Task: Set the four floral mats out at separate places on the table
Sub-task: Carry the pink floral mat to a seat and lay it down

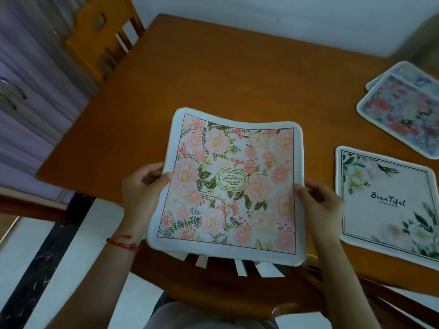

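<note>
A pink floral mat (234,186) marked "GARDEN" is held up above the near edge of the wooden desk (213,74), its far edge sagging slightly. Its left edge is pinched by the left hand (142,186), thumb on top and fingers curled beneath; its right edge is grasped the same way by the right hand (319,205), so both grips are closed on this mat. A white mat (389,205) lettered "Beautiful" is laid flat near the desk's near right corner. Farther along the right edge, a blurred flowered mat (401,115) is lain over another mat (411,74), of which only the far part shows. A chair back (102,36) is seen at the desk's far left corner.
</note>
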A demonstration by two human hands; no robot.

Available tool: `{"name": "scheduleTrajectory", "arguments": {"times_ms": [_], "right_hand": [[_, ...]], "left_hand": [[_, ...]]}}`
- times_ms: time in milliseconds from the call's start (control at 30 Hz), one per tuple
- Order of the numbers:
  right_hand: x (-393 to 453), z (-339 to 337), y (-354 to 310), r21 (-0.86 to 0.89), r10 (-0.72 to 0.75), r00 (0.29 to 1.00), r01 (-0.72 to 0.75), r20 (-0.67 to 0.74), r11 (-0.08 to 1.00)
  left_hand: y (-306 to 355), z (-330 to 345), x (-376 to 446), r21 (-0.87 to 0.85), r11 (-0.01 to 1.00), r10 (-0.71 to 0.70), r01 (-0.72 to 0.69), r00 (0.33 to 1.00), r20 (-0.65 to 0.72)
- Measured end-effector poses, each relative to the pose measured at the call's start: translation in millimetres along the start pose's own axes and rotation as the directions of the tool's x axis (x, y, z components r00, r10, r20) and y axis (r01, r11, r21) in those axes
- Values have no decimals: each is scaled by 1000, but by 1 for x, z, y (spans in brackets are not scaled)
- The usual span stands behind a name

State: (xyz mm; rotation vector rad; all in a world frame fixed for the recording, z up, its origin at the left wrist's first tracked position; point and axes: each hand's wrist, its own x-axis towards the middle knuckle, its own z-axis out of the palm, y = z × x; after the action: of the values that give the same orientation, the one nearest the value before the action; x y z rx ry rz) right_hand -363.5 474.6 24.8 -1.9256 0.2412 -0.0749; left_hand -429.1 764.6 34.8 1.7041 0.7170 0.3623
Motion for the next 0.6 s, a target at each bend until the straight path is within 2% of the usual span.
{"name": "scheduleTrajectory", "arguments": {"times_ms": [133,267,433,600], "right_hand": [[17,3,9,-4,12,1000,-12,-9,1000],[31,13,24,-17,33,999,-33,-19,999],[49,25,42,17,158,986,-157,-61,987],[64,37,57,11,217,975,-217,-54,976]], "left_hand": [[-1,18,17,33,999,-9,8,1000,5],[-7,34,38,44,999,-12,9,998,64],[-23,53,65,77,997,-24,16,994,108],[-43,69,86,100,995,-31,16,989,145]]}}
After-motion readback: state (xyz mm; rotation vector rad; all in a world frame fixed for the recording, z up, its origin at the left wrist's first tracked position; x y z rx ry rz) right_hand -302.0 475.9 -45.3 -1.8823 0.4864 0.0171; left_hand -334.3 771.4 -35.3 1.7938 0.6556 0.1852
